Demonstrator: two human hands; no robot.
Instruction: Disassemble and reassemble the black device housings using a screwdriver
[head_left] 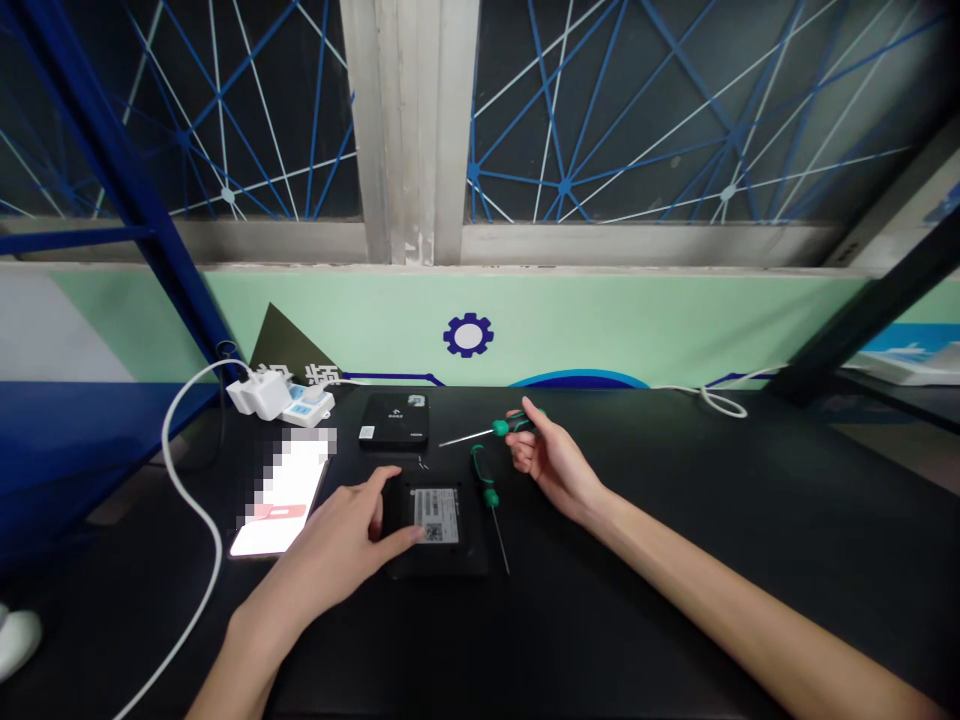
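Right grip (pixel 551 460) clasps raised screwdriver (pixel 500 428); left grip (pixel 352 522) splays across nearer case (pixel 441 518). Apparent screws (pixel 423 463) lie out toward the counter's (pixel 675 500) back edge; case appears unopened.

The black box (pixel 439 512) is laid flat, label up; the green-black screwdriver (pixel 499 428) is held beyond it, tip turned left.

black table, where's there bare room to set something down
The widest bare patch on the black table lies right of the right hand and forearm, up to the white cable at the back. Another lies between the forearms, nearer than the labelled black case. Crowded: from phone and power strip across to the lying screwdriver.
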